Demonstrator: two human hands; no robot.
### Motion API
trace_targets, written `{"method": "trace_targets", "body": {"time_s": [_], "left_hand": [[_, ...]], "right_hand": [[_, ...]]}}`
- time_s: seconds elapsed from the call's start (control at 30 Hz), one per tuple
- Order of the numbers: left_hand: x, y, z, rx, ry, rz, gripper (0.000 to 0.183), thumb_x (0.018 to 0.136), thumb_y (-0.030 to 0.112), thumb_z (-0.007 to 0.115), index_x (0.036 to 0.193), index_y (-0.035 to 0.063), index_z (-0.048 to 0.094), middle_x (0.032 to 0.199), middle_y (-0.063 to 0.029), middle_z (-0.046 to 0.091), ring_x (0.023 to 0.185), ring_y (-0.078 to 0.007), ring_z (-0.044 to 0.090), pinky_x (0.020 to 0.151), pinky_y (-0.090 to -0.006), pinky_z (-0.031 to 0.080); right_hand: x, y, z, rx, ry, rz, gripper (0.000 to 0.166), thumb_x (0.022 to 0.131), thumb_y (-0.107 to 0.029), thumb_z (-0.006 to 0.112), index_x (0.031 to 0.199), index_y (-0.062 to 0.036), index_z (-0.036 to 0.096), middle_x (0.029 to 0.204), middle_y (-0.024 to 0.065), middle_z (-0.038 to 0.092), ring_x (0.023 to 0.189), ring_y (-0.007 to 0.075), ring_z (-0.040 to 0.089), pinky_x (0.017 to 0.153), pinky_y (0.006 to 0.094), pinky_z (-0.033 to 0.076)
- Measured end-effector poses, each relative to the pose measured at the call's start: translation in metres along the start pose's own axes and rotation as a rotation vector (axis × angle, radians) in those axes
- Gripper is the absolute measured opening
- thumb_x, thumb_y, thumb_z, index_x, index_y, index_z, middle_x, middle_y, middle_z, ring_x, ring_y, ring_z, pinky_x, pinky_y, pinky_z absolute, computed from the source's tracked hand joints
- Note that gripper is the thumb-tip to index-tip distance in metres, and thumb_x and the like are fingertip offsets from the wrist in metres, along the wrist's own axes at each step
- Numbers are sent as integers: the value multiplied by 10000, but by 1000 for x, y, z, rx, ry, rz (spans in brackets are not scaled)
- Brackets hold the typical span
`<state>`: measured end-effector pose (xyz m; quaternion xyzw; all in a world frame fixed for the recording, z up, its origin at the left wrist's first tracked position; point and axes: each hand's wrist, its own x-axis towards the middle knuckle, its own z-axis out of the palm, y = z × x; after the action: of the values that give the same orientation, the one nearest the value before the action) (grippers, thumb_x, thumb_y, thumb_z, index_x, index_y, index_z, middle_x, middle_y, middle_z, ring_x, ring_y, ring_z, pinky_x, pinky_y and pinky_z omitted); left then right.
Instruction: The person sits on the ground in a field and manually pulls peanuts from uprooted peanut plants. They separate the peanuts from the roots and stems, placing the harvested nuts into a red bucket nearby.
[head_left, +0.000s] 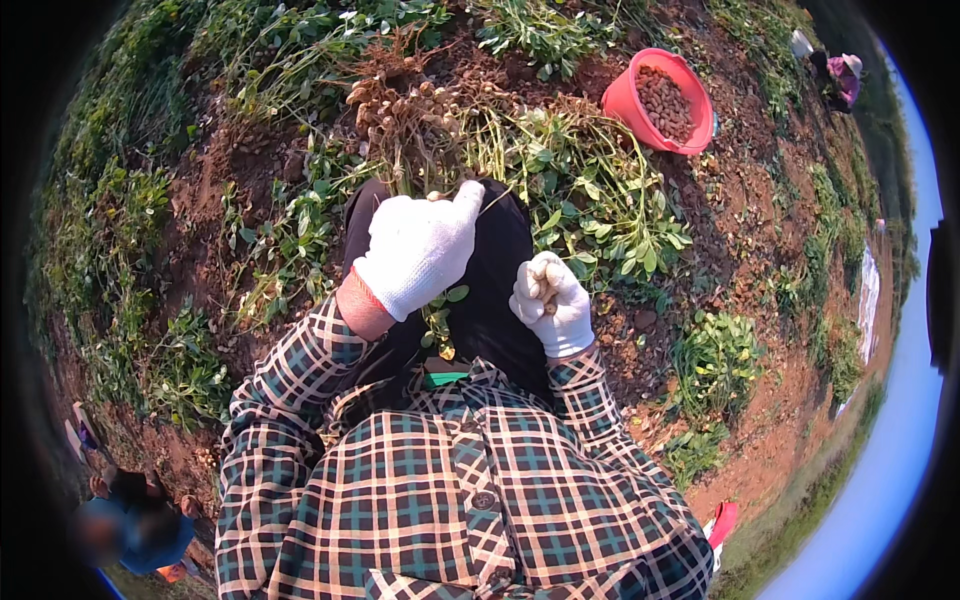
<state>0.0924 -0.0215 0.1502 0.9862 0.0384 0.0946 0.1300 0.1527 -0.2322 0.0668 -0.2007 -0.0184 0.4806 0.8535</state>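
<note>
My left hand (424, 247), in a white knit glove, is closed around the stems of an uprooted peanut plant (412, 139). Its roots and several pods point away from me, and a leafy end (439, 322) hangs out below the glove between my knees. Curled fingers mark my right hand (553, 304), also gloved in white and held beside my right knee. A peanut pod (550, 308) shows in its palm; whether more lie inside is hidden. Pulled peanut vines (592, 187) lie on the soil just beyond my right hand.
A pink bucket (616, 101) holding many peanuts (664, 105) stands tilted in view at upper right. Leafy plants (120, 225) cover the ground at left. A person in blue (154, 536) is at lower left, another person (844, 79) far off at upper right. White sheeting (868, 304) lies at far right.
</note>
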Motion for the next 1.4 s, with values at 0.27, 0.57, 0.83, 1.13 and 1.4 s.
{"method": "trace_targets", "body": {"time_s": [0.27,0.57,0.83,1.13,1.4], "left_hand": [[-3,-33,4,-85,207,36,64,792,145,626,773,85,624,588,-77,588,553,-231,632,496,-323,464],[-16,-8,-18,-872,109,-275,97,786,51,676,842,-24,648,686,-32,633,627,-49,543,598,-221,461],[-25,-4,-21,-1013,14,-282,120,826,70,663,883,-33,638,690,-18,604,634,-51,513,592,-223,443],[-33,-19,-24,-845,-89,-80,193,810,179,670,694,37,610,535,-90,523,464,-209,541,481,-302,427],[-66,-50,-38,-920,-129,-247,160,775,100,679,692,12,575,545,-81,511,455,-161,471,477,-279,397]], "right_hand": [[-2,6,-3,74,-3,5,199,947,-215,520,944,-17,540,777,86,555,539,137,507,500,263,428],[19,9,35,-395,115,-130,685,877,-367,645,1335,49,352,816,72,574,586,108,512,523,227,439],[61,13,66,-677,69,-264,774,841,-308,694,1384,59,284,816,20,562,638,64,503,578,183,420],[46,-10,81,-1334,-177,-267,91,842,-63,610,909,-1,617,683,46,604,576,94,559,537,226,439],[26,-189,68,-1355,379,-450,180,916,-97,538,1057,10,568,716,-4,565,557,42,460,497,181,362]]}}
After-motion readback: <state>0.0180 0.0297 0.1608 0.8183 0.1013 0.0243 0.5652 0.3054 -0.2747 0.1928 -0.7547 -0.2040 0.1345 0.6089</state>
